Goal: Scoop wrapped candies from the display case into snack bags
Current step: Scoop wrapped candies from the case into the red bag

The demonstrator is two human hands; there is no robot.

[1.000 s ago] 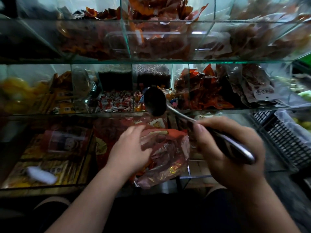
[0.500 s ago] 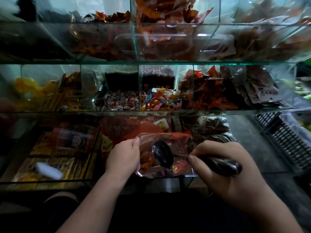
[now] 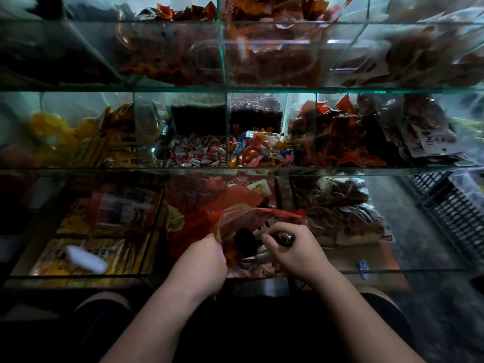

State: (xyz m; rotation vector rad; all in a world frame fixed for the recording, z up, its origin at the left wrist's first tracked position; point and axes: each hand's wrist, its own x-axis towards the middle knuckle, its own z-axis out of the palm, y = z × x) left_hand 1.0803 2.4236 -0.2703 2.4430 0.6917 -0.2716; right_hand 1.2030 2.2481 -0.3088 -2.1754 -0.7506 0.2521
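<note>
We saw the right hand's fingers (image 3: 278, 229) curled tight round the dark handle of a metal spoon (image 3: 285, 238); the thumb we could not see. The spoon's bowl pointed toward nine o'clock and sat inside the mouth of the snack bag (image 3: 245, 218), dark and partly hidden. Whether it carried any candy we could not tell.

The left hand's fingers (image 3: 214, 242) pinched the bag's edge at its eight o'clock side, and the mouth stood open. How the fingers lay behind the film we could not make out. The right hand (image 3: 296, 255) was at three o'clock of the left hand (image 3: 201, 265), the two near each other with the bag between them.

The bag was crinkled clear film with red and orange print, held over the lowest tier of the glass display case (image 3: 235, 171). At twelve o'clock of the bag, one tier up, the wrapped candies (image 3: 258, 150) lay in mixed colours, filling one compartment. At eleven o'clock the next compartment held red-and-white sweets (image 3: 199, 153). Red-orange packets (image 3: 337, 145) were at one o'clock and yellow packets (image 3: 115, 145) at ten o'clock.

A white oblong thing (image 3: 85, 259) lay at nine o'clock of the left hand, under the glass of the lowest tier. A black slatted crate (image 3: 455, 208) stood at two o'clock, outside the case.
</note>
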